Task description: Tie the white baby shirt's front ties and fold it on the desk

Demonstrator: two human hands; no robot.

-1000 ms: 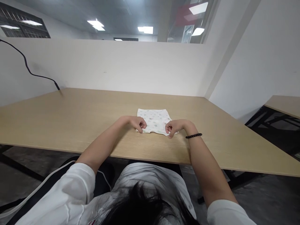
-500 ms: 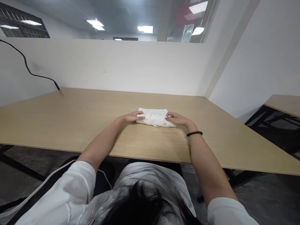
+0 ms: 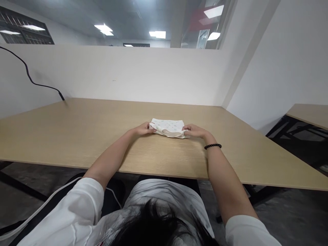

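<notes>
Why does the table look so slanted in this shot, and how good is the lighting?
In the head view, the wide lens distorts the scene: the edges of the pale wood table slant steeply. The ceiling lights glare blown-out white, yet the printed white cloth stays sharp enough to show its small pattern.

A pale wood desk point(image 3: 77, 136) in a white-walled office corner under ceiling lights point(image 3: 103, 28).

A black cable point(image 3: 27, 70) runs down the white partition wall point(image 3: 115, 75) at upper left to the desk's far edge. A dark-framed window point(image 3: 25, 35) sits above it, and a red panel point(image 3: 202, 15) shows behind glass at upper right. A second desk point(image 3: 310, 114) on black legs point(image 3: 289, 131) stands at the right edge, with grey floor point(image 3: 20, 181) at lower left.
</notes>
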